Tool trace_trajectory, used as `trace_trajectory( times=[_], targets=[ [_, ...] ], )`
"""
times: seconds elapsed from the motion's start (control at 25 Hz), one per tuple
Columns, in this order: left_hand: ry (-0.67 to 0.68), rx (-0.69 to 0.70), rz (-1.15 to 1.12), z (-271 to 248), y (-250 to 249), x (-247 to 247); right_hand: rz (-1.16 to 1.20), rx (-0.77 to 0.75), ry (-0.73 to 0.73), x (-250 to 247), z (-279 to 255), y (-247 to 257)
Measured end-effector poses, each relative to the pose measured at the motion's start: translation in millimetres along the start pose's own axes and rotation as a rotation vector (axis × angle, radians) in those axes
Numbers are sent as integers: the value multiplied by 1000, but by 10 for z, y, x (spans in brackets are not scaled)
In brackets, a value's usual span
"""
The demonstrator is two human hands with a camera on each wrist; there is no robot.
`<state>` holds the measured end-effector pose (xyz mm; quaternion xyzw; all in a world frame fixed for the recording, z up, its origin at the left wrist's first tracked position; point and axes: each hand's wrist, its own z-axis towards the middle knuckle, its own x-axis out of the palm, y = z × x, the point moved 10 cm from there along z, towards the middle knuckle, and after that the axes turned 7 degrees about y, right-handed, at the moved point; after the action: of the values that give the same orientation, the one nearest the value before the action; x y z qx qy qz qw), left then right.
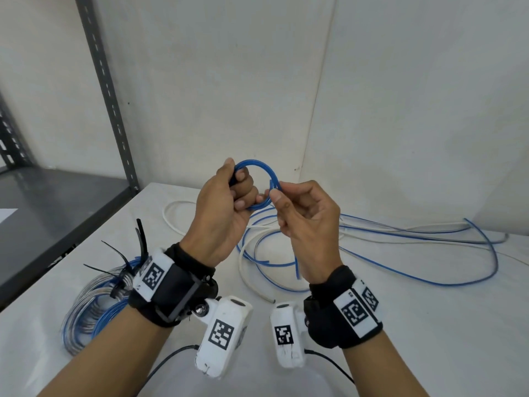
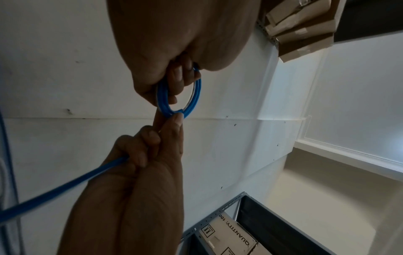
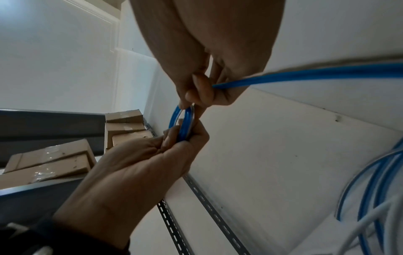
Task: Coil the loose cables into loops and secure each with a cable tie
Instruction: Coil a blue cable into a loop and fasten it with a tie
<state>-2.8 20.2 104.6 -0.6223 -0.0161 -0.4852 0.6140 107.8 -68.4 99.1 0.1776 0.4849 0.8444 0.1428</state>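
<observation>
A small coil of blue cable [image 1: 262, 170] is held up above the white table [image 1: 400, 325]. My left hand [image 1: 232, 196] grips the coil's left side, fingers curled through the loop [image 2: 165, 96]. My right hand [image 1: 289, 204] pinches the coil's right side between thumb and forefinger, and the cable's loose run [image 3: 305, 73] passes through its curled fingers. The rest of the blue cable [image 1: 429, 270] trails over the table, tangled with a white cable [image 1: 177, 222]. A finished bundle of blue and clear cable [image 1: 91, 308] with black cable ties [image 1: 123, 267] lies at the left.
A dark metal shelf [image 1: 57, 202] with a slotted upright [image 1: 108, 90] stands at the left. Cardboard boxes [image 3: 50, 160] sit on the shelving. White walls meet in a corner behind the table. Black wrist-camera leads [image 1: 171, 356] hang near the front edge.
</observation>
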Motion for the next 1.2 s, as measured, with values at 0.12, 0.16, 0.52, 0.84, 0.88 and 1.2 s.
trace_trajectory(
  times=[0.12, 0.16, 0.52, 0.84, 0.88, 1.2],
  targets=[
    [36, -39, 80, 8, 31, 13, -43, -40, -24, -98, 25, 107],
    [61, -51, 182, 11, 2, 9, -94, -61, -21, -147, 47, 159],
    [433, 143, 1322, -104, -176, 217, -689, -79, 360, -69, 65, 245],
    [271, 140, 1211, -64, -377, 92, -565, -130, 306, -24, 59, 325],
    [225, 130, 1116, -55, -411, 47, -481, -120, 251, -59, 69, 327],
    [241, -14, 884, -40, -325, -36, -360, -106, 139, -132, 96, 285]
  ],
)
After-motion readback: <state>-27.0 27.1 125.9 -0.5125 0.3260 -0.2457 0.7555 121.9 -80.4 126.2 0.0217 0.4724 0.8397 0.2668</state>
